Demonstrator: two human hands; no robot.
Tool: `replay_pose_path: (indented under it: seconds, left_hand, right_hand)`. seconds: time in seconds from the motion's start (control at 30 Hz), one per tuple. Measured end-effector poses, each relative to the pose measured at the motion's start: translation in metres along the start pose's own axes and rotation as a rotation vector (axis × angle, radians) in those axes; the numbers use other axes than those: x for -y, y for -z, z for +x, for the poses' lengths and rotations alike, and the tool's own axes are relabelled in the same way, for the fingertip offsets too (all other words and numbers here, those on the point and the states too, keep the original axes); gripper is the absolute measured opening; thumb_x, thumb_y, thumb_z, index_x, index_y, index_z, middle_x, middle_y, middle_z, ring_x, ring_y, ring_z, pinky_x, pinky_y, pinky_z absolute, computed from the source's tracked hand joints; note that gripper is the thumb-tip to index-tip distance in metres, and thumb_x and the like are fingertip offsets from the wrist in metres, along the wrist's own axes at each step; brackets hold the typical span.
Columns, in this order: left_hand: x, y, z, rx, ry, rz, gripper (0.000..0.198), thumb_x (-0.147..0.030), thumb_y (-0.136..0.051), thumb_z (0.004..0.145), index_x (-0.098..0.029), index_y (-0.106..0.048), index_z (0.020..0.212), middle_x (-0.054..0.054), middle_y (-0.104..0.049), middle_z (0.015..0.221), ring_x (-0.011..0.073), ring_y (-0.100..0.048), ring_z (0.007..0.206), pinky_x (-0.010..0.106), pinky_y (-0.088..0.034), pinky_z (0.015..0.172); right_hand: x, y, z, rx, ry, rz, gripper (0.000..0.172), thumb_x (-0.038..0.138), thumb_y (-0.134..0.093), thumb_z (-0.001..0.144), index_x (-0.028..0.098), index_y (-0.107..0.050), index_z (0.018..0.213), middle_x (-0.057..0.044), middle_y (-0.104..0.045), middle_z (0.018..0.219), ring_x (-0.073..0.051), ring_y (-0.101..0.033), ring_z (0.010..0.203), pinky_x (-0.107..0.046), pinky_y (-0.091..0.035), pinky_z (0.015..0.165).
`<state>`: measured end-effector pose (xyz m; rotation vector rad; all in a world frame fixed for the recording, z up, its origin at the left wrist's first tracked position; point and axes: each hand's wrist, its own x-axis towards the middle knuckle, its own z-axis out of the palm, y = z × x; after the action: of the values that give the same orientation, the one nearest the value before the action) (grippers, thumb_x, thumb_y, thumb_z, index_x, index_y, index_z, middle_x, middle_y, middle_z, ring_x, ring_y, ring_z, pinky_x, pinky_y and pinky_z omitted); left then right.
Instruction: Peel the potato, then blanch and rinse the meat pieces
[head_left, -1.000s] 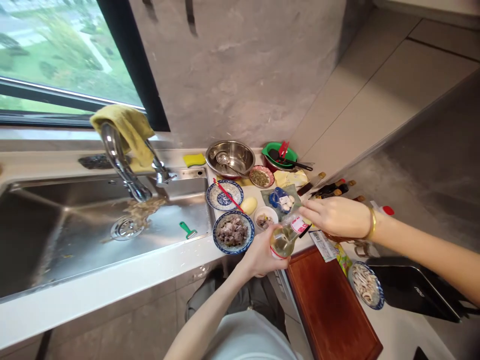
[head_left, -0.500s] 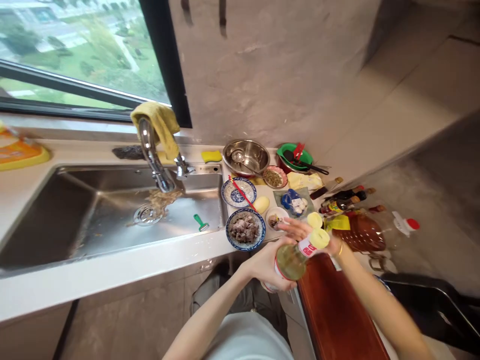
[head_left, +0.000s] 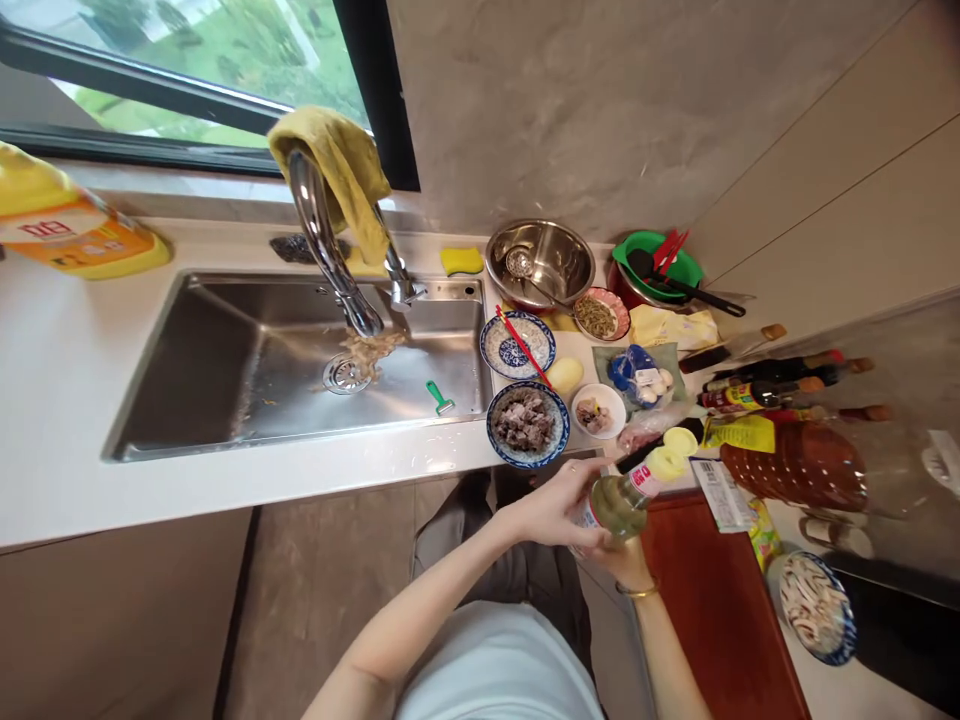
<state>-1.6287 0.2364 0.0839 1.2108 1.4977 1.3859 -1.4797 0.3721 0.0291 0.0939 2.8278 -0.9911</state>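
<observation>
My left hand [head_left: 562, 505] is wrapped round a glass bottle [head_left: 621, 508] of pale liquid with a red-and-white label. The bottle is tilted, its neck towards the right, and its yellow flip cap [head_left: 679, 445] stands open. My right hand [head_left: 626, 562] is at the underside of the same bottle and appears to grip it; its fingers are mostly hidden. Just beyond the hands are a blue-patterned bowl of dark minced meat [head_left: 523, 426] and a small white bowl [head_left: 616, 398] with pale pieces in it.
A steel sink [head_left: 300, 438] with a tap and a green peeler [head_left: 439, 397] lies left. Behind are a patterned plate [head_left: 496, 345] with red chopsticks and a steel basin [head_left: 577, 245]. Several sauce bottles [head_left: 739, 397] and a reddish-brown chopping board [head_left: 697, 590] are on the right.
My right hand has moved from near the bottle's cap down to its underside. The bottle stays in my left hand, and the view has shifted.
</observation>
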Motion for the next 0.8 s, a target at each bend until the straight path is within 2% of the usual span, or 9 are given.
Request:
replay_pose_path:
  seconds: [0.07, 0.13, 0.2, 0.3, 0.4, 0.57, 0.8]
  left_hand:
    - [0.006, -0.008, -0.007, -0.120, 0.024, -0.023, 0.087, -0.027, -0.072, 0.067, -0.018, -0.028, 0.142, 0.017, -0.037, 0.143, 0.0299, -0.039, 0.129, 0.045, -0.032, 0.108]
    - [0.011, -0.018, -0.011, -0.235, 0.055, -0.080, 0.083, -0.029, -0.071, 0.071, -0.017, -0.029, 0.141, 0.016, -0.037, 0.144, 0.0281, -0.043, 0.126, 0.043, -0.034, 0.107]
    - [0.015, -0.028, -0.010, -0.351, 0.108, -0.132, 0.075, -0.034, -0.070, 0.073, -0.017, -0.035, 0.138, 0.015, -0.043, 0.140, 0.0269, -0.047, 0.122, 0.040, -0.037, 0.105]
    - [0.019, -0.037, -0.004, -0.451, 0.216, -0.180, 0.051, -0.038, -0.064, 0.079, -0.015, -0.051, 0.122, 0.013, -0.059, 0.121, 0.0253, -0.056, 0.111, 0.038, -0.043, 0.098]
    - [0.027, -0.041, 0.001, -0.478, 0.303, -0.245, 0.033, -0.039, -0.054, 0.086, -0.015, -0.057, 0.108, 0.009, -0.066, 0.104, 0.0220, -0.061, 0.096, 0.034, -0.048, 0.088]
    - [0.047, -0.045, 0.003, -0.488, 0.334, -0.348, 0.030, -0.038, -0.050, 0.088, -0.015, -0.055, 0.105, 0.009, -0.067, 0.102, 0.0208, -0.064, 0.093, 0.032, -0.051, 0.083]
    - [0.061, -0.047, 0.006, -0.523, 0.327, -0.475, 0.031, -0.037, -0.052, 0.087, -0.015, -0.054, 0.108, 0.010, -0.066, 0.107, 0.0216, -0.063, 0.099, 0.034, -0.052, 0.086]
  right_hand:
    - [-0.001, -0.017, -0.012, -0.183, -0.161, 0.125, 0.055, 0.039, -0.055, 0.079, 0.020, -0.041, 0.129, -0.016, -0.060, 0.114, -0.032, -0.059, 0.105, -0.054, -0.049, 0.086]
    - [0.000, -0.026, -0.017, -0.390, -0.337, 0.282, 0.060, 0.044, -0.064, 0.072, 0.019, -0.044, 0.123, -0.015, -0.062, 0.110, -0.031, -0.062, 0.100, -0.051, -0.051, 0.085]
    - [0.001, -0.031, -0.019, -0.500, -0.454, 0.362, 0.066, 0.045, -0.070, 0.065, 0.019, -0.045, 0.120, -0.015, -0.063, 0.108, -0.031, -0.063, 0.096, -0.049, -0.051, 0.082]
    - [0.004, -0.034, -0.019, -0.504, -0.543, 0.338, 0.065, 0.042, -0.070, 0.064, 0.020, -0.045, 0.119, -0.013, -0.063, 0.107, -0.030, -0.063, 0.092, -0.048, -0.051, 0.079]
    - [0.003, -0.035, -0.022, -0.450, -0.616, 0.269, 0.064, 0.042, -0.069, 0.066, 0.021, -0.045, 0.121, -0.012, -0.064, 0.106, -0.030, -0.063, 0.089, -0.047, -0.051, 0.077]
    - [-0.006, -0.035, -0.027, -0.401, -0.668, 0.120, 0.064, 0.042, -0.067, 0.066, 0.021, -0.045, 0.122, -0.012, -0.063, 0.107, -0.032, -0.061, 0.095, -0.048, -0.049, 0.080]
    - [-0.022, -0.032, -0.024, -0.410, -0.611, -0.058, 0.059, 0.039, -0.067, 0.065, 0.020, -0.048, 0.118, -0.012, -0.063, 0.107, -0.032, -0.061, 0.096, -0.046, -0.049, 0.083]
